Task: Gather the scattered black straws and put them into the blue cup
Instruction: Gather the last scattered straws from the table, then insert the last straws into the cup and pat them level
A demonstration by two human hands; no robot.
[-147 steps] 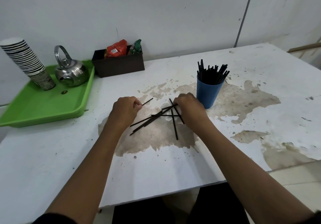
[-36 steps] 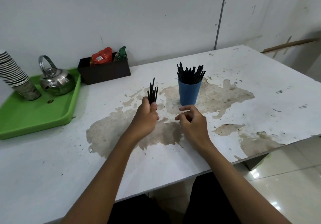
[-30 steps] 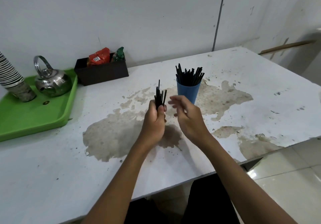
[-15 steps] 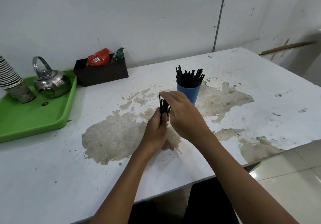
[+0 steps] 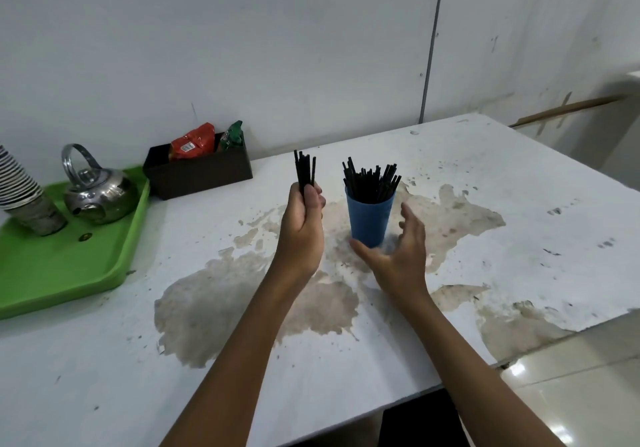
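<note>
My left hand [image 5: 302,228] is raised above the table and holds a bundle of black straws [image 5: 304,171] upright, their tips pointing up. Just to its right stands the blue cup [image 5: 369,218], filled with several more black straws [image 5: 371,183]. My right hand [image 5: 398,256] is open, palm toward the cup, with the thumb near the cup's base and the fingers curved at its right side. I cannot tell whether it touches the cup. No loose straws lie on the table.
A green tray [image 5: 65,273] at the left carries a steel kettle [image 5: 95,190] and a stack of paper cups [image 5: 24,193]. A dark box [image 5: 201,172] with snack packets stands by the wall. The worn white table [image 5: 519,204] ends at the right and front.
My left hand has lifted the straw bundle higher and toward the cup. My right hand has let go of the bundle's tips and moved right, opening beside the cup.
</note>
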